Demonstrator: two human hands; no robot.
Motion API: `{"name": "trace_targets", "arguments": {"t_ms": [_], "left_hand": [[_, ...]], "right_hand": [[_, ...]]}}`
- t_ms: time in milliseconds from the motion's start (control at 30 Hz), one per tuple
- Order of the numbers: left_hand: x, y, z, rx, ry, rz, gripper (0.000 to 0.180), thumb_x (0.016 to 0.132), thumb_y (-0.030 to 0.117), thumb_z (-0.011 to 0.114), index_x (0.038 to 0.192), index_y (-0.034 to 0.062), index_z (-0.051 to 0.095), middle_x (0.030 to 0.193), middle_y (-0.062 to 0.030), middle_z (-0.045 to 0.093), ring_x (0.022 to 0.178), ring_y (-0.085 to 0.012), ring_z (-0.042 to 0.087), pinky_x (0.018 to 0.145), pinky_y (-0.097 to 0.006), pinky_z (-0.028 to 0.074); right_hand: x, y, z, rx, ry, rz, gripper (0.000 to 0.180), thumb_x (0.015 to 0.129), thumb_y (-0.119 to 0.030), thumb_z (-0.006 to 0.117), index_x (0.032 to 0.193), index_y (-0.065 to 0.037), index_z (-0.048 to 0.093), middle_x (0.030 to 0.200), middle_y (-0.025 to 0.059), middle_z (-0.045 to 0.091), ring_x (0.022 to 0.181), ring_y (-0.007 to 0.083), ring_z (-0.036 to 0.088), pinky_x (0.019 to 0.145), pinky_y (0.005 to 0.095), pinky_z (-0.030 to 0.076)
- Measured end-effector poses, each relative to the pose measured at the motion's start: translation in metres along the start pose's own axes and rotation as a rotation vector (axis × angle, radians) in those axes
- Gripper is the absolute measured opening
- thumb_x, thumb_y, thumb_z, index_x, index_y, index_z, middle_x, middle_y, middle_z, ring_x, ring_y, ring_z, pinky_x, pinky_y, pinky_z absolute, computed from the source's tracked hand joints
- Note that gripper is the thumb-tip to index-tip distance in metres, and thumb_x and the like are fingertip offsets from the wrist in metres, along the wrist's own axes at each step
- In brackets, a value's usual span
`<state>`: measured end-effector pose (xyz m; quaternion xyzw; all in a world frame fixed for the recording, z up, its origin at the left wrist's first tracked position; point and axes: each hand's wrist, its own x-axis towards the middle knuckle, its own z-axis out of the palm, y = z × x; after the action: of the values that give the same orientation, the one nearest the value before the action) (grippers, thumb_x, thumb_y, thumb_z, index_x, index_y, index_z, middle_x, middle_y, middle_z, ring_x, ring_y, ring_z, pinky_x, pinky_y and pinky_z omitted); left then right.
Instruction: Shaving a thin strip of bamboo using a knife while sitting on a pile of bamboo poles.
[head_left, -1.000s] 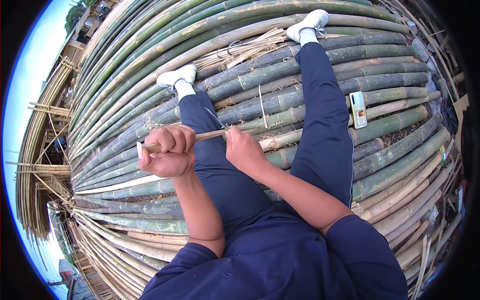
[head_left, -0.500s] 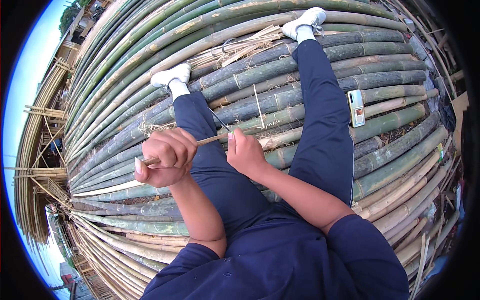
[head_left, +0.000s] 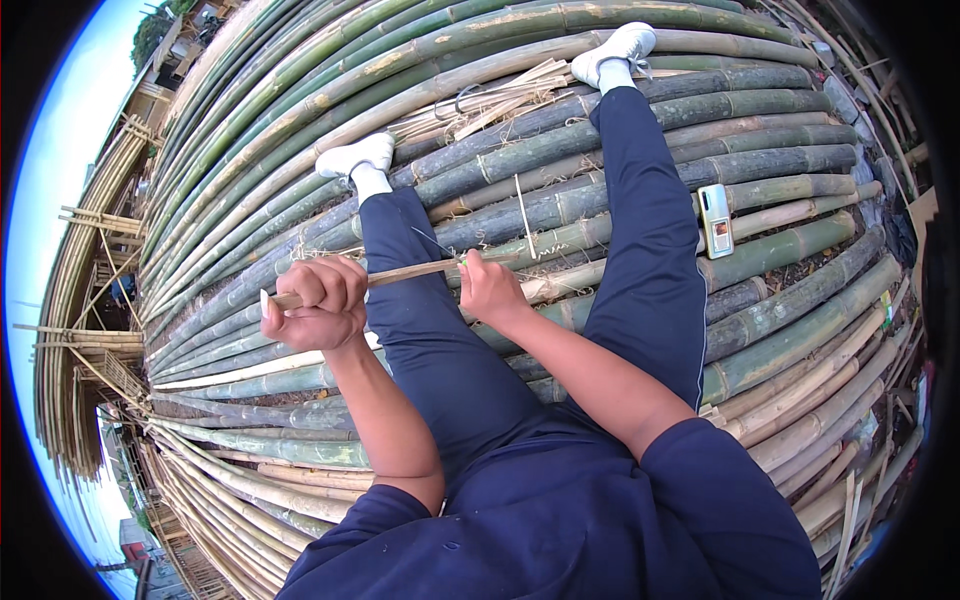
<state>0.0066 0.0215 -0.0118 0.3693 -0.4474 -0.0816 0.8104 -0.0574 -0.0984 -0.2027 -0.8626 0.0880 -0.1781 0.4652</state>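
My left hand (head_left: 322, 302) is closed in a fist round one end of a bamboo strip (head_left: 415, 271), whose tip shows beside the thumb. The strip runs to the right above my thigh and reaches my right hand (head_left: 492, 288). There my right fingers are pinched together against the strip. A thin dark blade-like piece (head_left: 432, 241) slants up and left from those fingers; its handle, if any, is hidden by the hand. Some of the strip appears to continue past the right fingers, over the poles.
Beneath my legs lie many bamboo poles (head_left: 560, 205). Split bamboo strips (head_left: 510, 95) are piled between my shoes. A phone (head_left: 716, 222) rests on the poles by my right leg. A pale thin stick (head_left: 525, 215) lies between my legs. A bamboo structure (head_left: 100, 230) stands at the left.
My left hand has moved left with the strip, widening the gap between my hands. The dark blade-like piece shows thinner and at a changed angle. The view has shifted slightly.
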Motion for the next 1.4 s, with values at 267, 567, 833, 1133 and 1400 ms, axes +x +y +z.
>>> {"name": "trace_targets", "arguments": {"t_ms": [267, 567, 833, 1133, 1400], "left_hand": [[-0.004, 0.005, 0.011, 0.048, 0.054, -0.028, 0.051, 0.086, 0.05, 0.038, 0.053, 0.014, 0.021, 0.04, 0.0021, 0.019, 0.031, -0.009, 0.015, 0.031, -0.025, 0.011], [0.002, -0.01, 0.052, 0.165, 0.089, -0.018, 0.057, 0.086, 0.051, 0.029, 0.061, 0.0015, 0.044, 0.052, -0.0125, 0.047, 0.044, -0.0213, 0.044, 0.039, -0.03, 0.038], [0.021, -0.019, 0.037, 0.132, -0.055, -0.115, 0.061, 0.087, 0.052, 0.029, 0.057, 0.0024, 0.047, 0.038, -0.0002, 0.038, 0.029, -0.0099, 0.029, 0.034, -0.022, 0.023], [0.061, -0.051, 0.043, 0.194, 0.042, -0.214, 0.053, 0.087, 0.049, 0.03, 0.059, 0.006, 0.044, 0.04, 0.001, 0.035, 0.034, -0.0104, 0.03, 0.033, -0.021, 0.022], [0.108, -0.082, 0.024, 0.254, 0.231, -0.213, 0.05, 0.093, 0.052, 0.029, 0.06, 0.0148, 0.027, 0.049, 0.0037, 0.025, 0.044, -0.007, 0.019, 0.04, -0.023, 0.015]], "right_hand": [[0.001, -0.028, -0.032, -0.227, -0.181, 0.082, 0.024, 0.094, -0.021, 0.047, 0.087, 0.001, 0.05, 0.071, 0.0222, 0.064, 0.069, 0.0377, 0.066, 0.062, 0.0468, 0.054], [-0.004, -0.027, -0.049, -0.268, -0.197, 0.093, 0.025, 0.094, -0.021, 0.045, 0.089, 0.003, 0.052, 0.075, 0.0237, 0.065, 0.071, 0.0384, 0.067, 0.064, 0.046, 0.054], [0.013, -0.034, -0.066, -0.204, -0.271, 0.191, 0.029, 0.095, -0.019, 0.042, 0.092, 0.007, 0.054, 0.078, 0.0265, 0.064, 0.08, 0.0433, 0.065, 0.073, 0.0492, 0.052], [0.016, 0.006, -0.08, 0.289, -0.283, 0.371, 0.032, 0.098, -0.023, 0.04, 0.11, 0.005, 0.048, 0.094, 0.0281, 0.06, 0.09, 0.0421, 0.06, 0.08, 0.0476, 0.044], [0.023, 0.005, -0.101, 0.119, -0.058, 0.358, 0.022, 0.093, -0.014, 0.05, 0.102, 0.004, 0.056, 0.086, 0.0255, 0.063, 0.086, 0.0426, 0.061, 0.075, 0.046, 0.045]]}}
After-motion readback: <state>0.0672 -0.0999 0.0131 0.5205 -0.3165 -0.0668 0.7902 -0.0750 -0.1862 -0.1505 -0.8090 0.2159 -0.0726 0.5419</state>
